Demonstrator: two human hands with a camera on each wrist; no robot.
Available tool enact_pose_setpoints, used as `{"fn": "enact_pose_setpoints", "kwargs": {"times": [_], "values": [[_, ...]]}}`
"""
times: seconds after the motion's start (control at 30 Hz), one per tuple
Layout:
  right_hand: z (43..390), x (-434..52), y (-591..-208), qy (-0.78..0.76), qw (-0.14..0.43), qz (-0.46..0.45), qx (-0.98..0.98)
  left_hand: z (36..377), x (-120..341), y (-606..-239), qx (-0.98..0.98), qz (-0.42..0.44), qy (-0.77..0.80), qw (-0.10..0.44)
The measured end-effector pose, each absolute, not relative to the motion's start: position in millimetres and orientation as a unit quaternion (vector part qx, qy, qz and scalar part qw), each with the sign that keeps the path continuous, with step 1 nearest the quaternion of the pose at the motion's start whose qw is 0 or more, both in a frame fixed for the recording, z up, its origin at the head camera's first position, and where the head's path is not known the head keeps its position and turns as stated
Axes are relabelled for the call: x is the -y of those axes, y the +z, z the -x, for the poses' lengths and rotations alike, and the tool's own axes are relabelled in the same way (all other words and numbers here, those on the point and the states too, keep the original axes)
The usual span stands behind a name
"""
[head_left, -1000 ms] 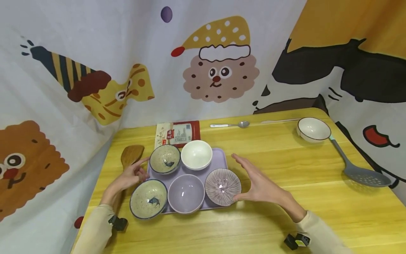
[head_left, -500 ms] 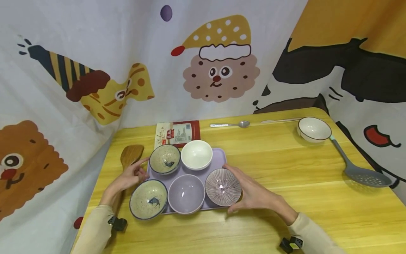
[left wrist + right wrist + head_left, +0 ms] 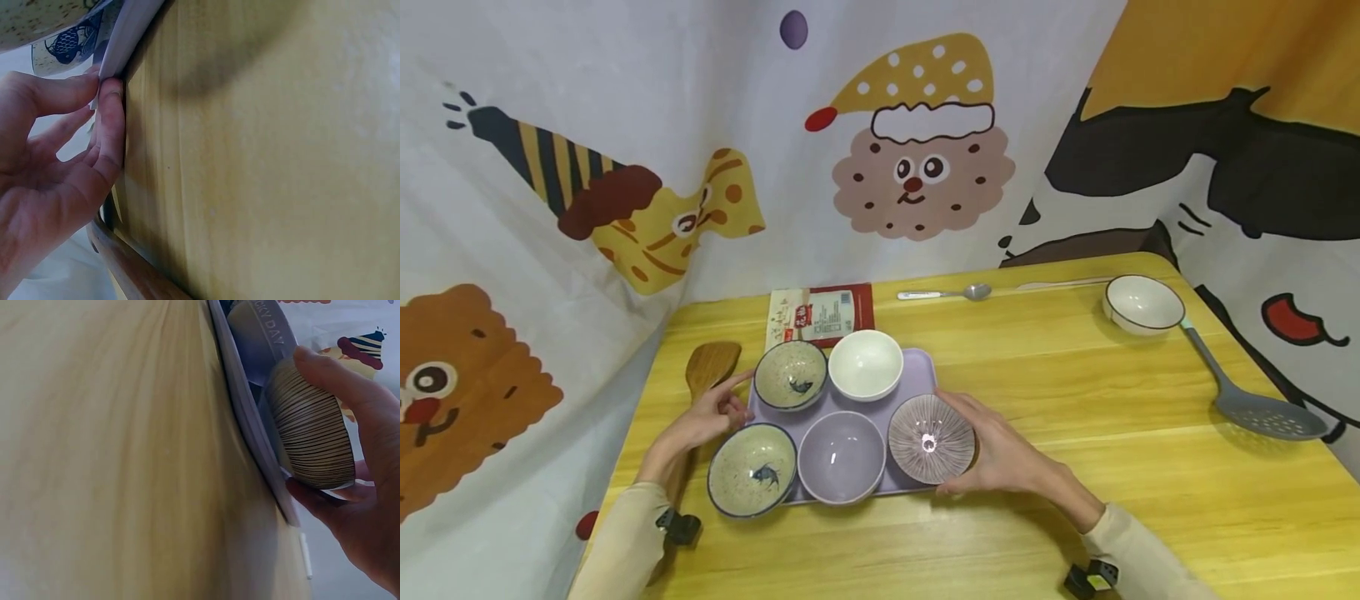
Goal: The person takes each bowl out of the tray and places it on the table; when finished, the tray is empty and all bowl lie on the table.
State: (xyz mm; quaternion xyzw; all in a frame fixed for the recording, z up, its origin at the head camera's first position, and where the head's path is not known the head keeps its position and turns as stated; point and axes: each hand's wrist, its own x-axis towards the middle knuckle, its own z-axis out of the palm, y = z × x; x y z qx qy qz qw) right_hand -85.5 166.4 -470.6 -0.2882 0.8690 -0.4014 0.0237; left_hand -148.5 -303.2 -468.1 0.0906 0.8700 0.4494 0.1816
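Observation:
A lilac tray (image 3: 917,375) bears several bowls. At its left edge my left hand (image 3: 703,419) pinches the tray's rim between thumb and finger, as the left wrist view shows. My right hand (image 3: 1000,450) grips the striped bowl (image 3: 931,439) at the tray's right end, thumb at its near side and fingers round the far side. Left of that bowl sits a plain lilac bowl (image 3: 842,458). Two speckled bowls with a blue fish, one front (image 3: 741,475) and one behind (image 3: 782,371), stand near my left hand. A white bowl (image 3: 865,364) is at the back.
A wooden spatula (image 3: 711,367) lies left of the tray, partly under my left arm. Behind the tray are a red and cream packet (image 3: 831,312) and a spoon (image 3: 951,294). Far right are a brown-rimmed bowl (image 3: 1142,304) and a grey slotted spatula (image 3: 1262,412).
My right hand has moved left from beside the striped bowl and closed round it. The bowl has shifted very slightly right. My left hand has stayed at the tray's edge.

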Motion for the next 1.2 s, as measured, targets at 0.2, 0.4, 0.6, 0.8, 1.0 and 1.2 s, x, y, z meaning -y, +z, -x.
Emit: {"fn": "enact_pose_setpoints", "kwargs": {"times": [0.2,0.4,0.6,0.8,1.0,1.2], "values": [[84.6,-169.8,-473.7,-0.412,-0.012,0.289,-0.864,148.2,302.5,-466.9,-0.866,-0.092,0.456,0.183],[84.1,-171.8,-474.2,-0.414,-0.049,0.298,-0.859,150.2,303.9,-469.0,-0.865,-0.094,0.458,0.183],[82.8,-176.5,-474.0,-0.427,-0.070,0.285,-0.855,151.0,303.9,-468.9,-0.867,-0.093,0.454,0.182],[79.8,-183.9,-468.7,-0.454,-0.082,0.251,-0.851,150.1,301.7,-467.0,-0.871,-0.090,0.448,0.182],[78.0,-193.3,-464.8,-0.462,-0.120,0.221,-0.850,149.5,301.9,-468.2,-0.870,-0.092,0.448,0.184],[78.4,-207.7,-465.8,-0.492,-0.173,0.207,-0.827,148.8,300.5,-467.6,-0.875,-0.084,0.440,0.184]]}}
